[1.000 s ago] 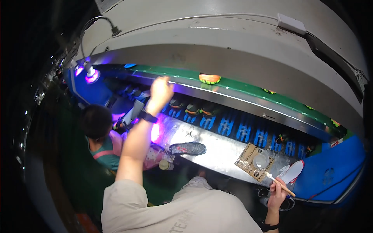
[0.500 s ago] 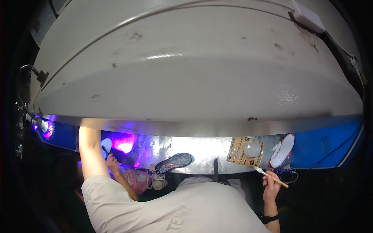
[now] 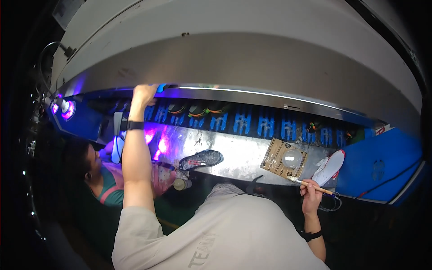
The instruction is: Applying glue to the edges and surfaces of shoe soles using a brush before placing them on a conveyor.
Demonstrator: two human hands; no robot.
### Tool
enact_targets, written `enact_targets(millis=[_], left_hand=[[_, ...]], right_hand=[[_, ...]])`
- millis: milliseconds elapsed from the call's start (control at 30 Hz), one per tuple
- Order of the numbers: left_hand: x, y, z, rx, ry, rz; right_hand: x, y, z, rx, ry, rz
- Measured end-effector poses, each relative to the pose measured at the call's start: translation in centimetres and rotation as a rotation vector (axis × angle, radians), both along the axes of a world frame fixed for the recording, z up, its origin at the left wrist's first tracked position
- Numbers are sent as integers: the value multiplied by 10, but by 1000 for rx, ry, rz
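Note:
My left arm stretches up to the lower lip of a grey machine hood (image 3: 252,67). My left hand (image 3: 144,93) has its fingers curled at that lip, against a small blue piece (image 3: 160,87); most of what it grips is hidden. At the lower right my right hand (image 3: 309,198) holds a brush (image 3: 323,188) by its wooden handle, its pale bristles pointing left over the bench edge. Just beyond the bristles lies a printed cardboard sheet (image 3: 272,156) bearing a round translucent dish (image 3: 292,158). Beside it rests a white shoe sole with red edging (image 3: 332,168).
A dark sole (image 3: 201,159) lies mid-bench on the metal surface (image 3: 243,173). Blue slotted brackets (image 3: 243,123) line the opening under the hood. On the left, a person in a pink apron (image 3: 162,180) sits near a purple lamp (image 3: 68,110). Blue panel (image 3: 378,166) at right.
The view has shifted, showing the opening and blue brackets under the hood. My left hand, previously hidden beneath the hood, now shows at its lip. The brush stays in my right hand.

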State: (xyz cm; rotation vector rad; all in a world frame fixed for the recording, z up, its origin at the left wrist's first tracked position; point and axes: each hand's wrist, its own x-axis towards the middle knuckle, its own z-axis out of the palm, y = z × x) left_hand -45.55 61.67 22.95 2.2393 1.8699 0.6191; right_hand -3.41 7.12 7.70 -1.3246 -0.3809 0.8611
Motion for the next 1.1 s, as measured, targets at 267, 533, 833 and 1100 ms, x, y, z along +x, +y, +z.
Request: enact_targets(millis=[267, 533, 833, 1100], left_hand=[[29, -90, -32, -377, -1364, -8], [74, -179, -65, -848, -2433, -543], [113, -268, -66, -610, -1691, -617], [141, -356, -69, -942, -1439, -497]], right_hand=[[16, -7, -3, 0, -41, 16], [52, 24, -32, -164, -234, 30], [80, 66, -100, -323, -761, 91], [83, 83, -120, -513, -856, 228]])
